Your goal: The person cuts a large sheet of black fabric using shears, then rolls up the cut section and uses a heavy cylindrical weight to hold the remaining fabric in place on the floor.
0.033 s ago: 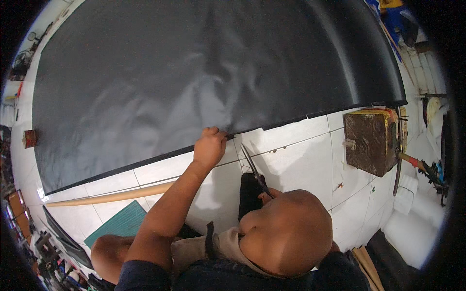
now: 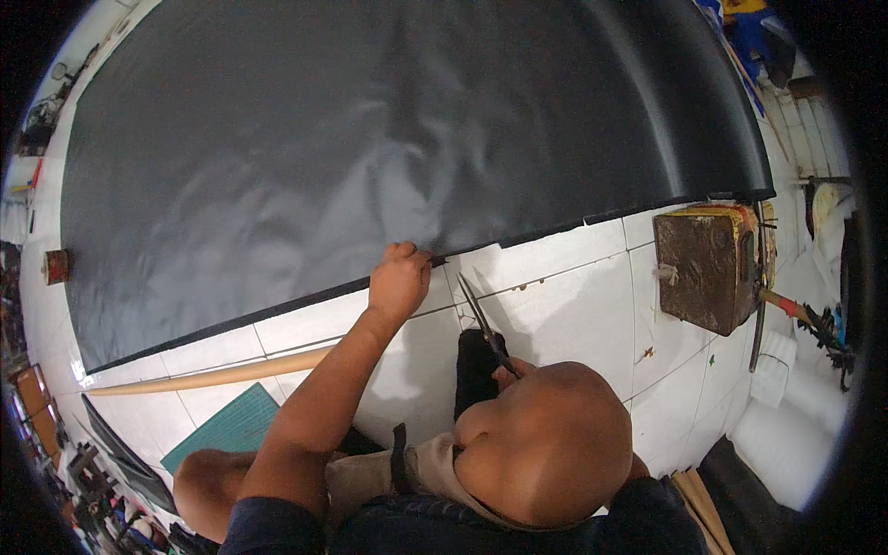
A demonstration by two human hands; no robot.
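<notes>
A large sheet of smooth black material [image 2: 250, 166], perhaps vinyl or leatherette, lies spread over the floor, wrinkled near its middle. My left hand [image 2: 400, 280] is closed on its near edge, fingers pinching the border. Just right of that hand, the cut-looking edge has a small step. Long-bladed scissors [image 2: 477, 307] point up towards the sheet, their tips a little short of the edge. My right hand [image 2: 514, 369] grips the handles low down, mostly hidden behind my bent knee [image 2: 564, 435].
White tiles [image 2: 564, 296] floor the area. A brown block-like box [image 2: 708, 273] stands by the sheet's right corner, and a small tin [image 2: 56, 266] by its left edge. A tan strip [image 2: 213, 375] and a green cutting mat [image 2: 227, 425] lie left of me. White rolls [image 2: 786, 439] are at right.
</notes>
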